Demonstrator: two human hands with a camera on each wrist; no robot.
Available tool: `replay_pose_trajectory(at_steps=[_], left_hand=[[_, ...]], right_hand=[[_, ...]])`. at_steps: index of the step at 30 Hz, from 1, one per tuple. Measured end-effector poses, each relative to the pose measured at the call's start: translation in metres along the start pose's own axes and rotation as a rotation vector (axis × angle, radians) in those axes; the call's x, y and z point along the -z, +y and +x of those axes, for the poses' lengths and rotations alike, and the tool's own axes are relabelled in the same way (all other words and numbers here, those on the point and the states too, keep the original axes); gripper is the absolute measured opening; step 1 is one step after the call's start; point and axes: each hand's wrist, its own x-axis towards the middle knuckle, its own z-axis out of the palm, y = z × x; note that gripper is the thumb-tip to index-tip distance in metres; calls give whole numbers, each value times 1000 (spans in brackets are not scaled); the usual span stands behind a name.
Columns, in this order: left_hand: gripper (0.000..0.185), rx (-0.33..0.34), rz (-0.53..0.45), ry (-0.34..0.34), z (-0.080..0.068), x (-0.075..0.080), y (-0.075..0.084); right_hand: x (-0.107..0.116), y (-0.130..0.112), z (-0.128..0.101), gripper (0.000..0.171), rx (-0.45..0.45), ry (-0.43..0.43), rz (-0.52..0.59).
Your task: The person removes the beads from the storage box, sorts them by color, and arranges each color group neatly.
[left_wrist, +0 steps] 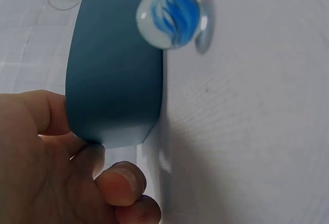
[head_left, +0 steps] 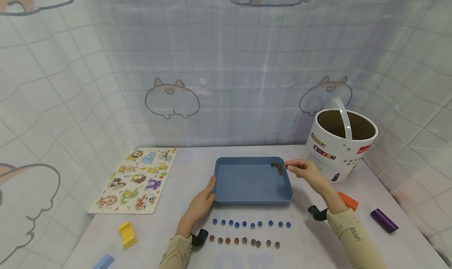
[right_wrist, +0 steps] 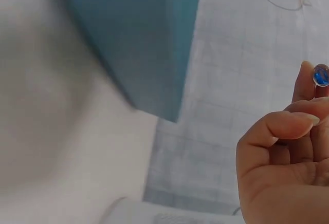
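My left hand (head_left: 199, 206) holds the blue tray (head_left: 252, 202) at its front left corner; in the left wrist view its thumb and fingers lie against the outer corner. A clear glass marble with blue swirls (left_wrist: 168, 18) lies in front of the tray wall there. My right hand (head_left: 308, 177) is raised by the tray's right rim, pinching a blue glass marble (right_wrist: 321, 75) between its fingertips. A small brown L-shaped thing (head_left: 278, 168) lies in the tray's back right corner. In front of the tray run a row of blue marbles (head_left: 244, 224) and a row of brownish and reddish marbles (head_left: 244, 240).
A white bucket (head_left: 330, 155) with a handle stands at the back right. An orange block (head_left: 348, 200) and a purple block (head_left: 384, 220) lie on the right. An animal puzzle board (head_left: 135, 182), a yellow block (head_left: 127, 235) and a light blue block (head_left: 104, 262) are on the left.
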Motion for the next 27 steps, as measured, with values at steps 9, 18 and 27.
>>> replay_pose_trajectory(at_steps=[9,18,27], left_hand=[[58,1,1,-3,1,1,0],[58,2,-7,6,-1,3,2],[58,11,-9,0,-1,2,2]], right_hand=[[-10,39,-61,42,-111,-97,69],[-16,56,-89,39,-242,-213,56],[-28,66,-99,27,-154,-236,-132]])
